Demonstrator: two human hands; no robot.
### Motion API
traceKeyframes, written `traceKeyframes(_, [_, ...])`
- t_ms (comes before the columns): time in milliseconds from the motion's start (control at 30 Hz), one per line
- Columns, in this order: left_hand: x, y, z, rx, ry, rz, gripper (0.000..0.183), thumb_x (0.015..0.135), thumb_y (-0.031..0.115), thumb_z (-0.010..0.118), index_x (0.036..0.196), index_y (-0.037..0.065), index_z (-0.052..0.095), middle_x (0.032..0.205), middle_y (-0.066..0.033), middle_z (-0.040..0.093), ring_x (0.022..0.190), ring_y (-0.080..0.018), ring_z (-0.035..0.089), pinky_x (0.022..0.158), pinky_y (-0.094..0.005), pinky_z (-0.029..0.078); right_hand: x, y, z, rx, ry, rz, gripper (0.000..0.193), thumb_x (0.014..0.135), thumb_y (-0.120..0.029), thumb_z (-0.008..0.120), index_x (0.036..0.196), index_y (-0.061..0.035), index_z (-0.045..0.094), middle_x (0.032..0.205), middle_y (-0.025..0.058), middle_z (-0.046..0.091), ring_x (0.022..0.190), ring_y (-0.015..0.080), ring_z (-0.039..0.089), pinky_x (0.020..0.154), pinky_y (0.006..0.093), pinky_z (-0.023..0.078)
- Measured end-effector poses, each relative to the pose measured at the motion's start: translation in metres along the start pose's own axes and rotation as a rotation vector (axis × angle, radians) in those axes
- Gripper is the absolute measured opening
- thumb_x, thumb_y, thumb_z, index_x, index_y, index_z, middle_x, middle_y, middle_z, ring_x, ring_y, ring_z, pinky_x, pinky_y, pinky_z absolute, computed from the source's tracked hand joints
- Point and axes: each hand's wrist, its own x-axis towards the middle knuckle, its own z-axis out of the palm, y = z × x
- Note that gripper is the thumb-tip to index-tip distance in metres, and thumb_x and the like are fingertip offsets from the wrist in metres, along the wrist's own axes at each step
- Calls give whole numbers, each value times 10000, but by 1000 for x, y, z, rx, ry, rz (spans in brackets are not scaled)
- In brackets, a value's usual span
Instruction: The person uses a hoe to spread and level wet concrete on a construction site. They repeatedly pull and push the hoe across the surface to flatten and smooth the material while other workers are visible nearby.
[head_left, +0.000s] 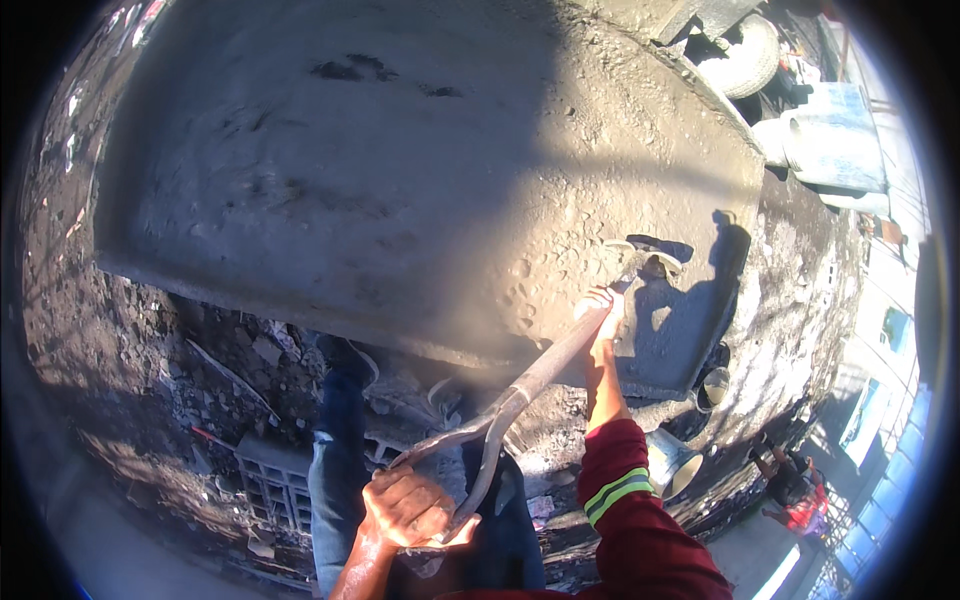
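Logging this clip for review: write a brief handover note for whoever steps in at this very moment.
Left hand: closed on the shovel's forked handle end.
Right hand: closed on the shovel shaft further down, arm stretched out.
Shovel blade: on the wet grey concrete slab, near its right edge.
Done: most of the slab surface lies spread; it is rough by the blade.
Left: cannot tell.
Metal buckets stand below the slab.

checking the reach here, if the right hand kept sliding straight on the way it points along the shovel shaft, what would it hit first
Most likely the shovel's metal blade, just beyond the right hand on the long grey shaft. Past it lies the grey wet concrete slab. Depth is hard to judge.
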Motion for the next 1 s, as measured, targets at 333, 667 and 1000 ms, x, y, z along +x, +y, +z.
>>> traceKeyframes(333, [-139, -61, -173, -96, 507, -885, 338, 753, 333, 698, 632, 68, 527, 554, -38, 502, 463, -179, 488, 477, -308, 400, -9, 251, 39, -540, 498, 55, 198, 870, -197, 701, 799, -149, 522, 680, -51, 505, 562, 93, 497, 544, 249, 453])
traceKeyframes(667, [-171, -187, -141, -718, 1544, -1346, 429, 939, 467, 556, 700, 140, 415, 523, 11, 356, 417, -133, 347, 452, -289, 348, 203, 630, 60, -1447, 163, 222, 318, 847, -101, 672, 1083, 25, 501, 762, 116, 636, 578, 178, 644, 482, 324, 535])
traceKeyframes(1000, [-59, -285, -32, -655, 1419, -1165, 406, 950, 377, 578, 685, 108, 428, 522, -16, 393, 432, -143, 375, 447, -303, 353, 336, 511, 83, -1287, 135, 38, 130, 856, -75, 601, 851, 50, 566, 651, 99, 582, 502, 182, 592, 433, 340, 501])
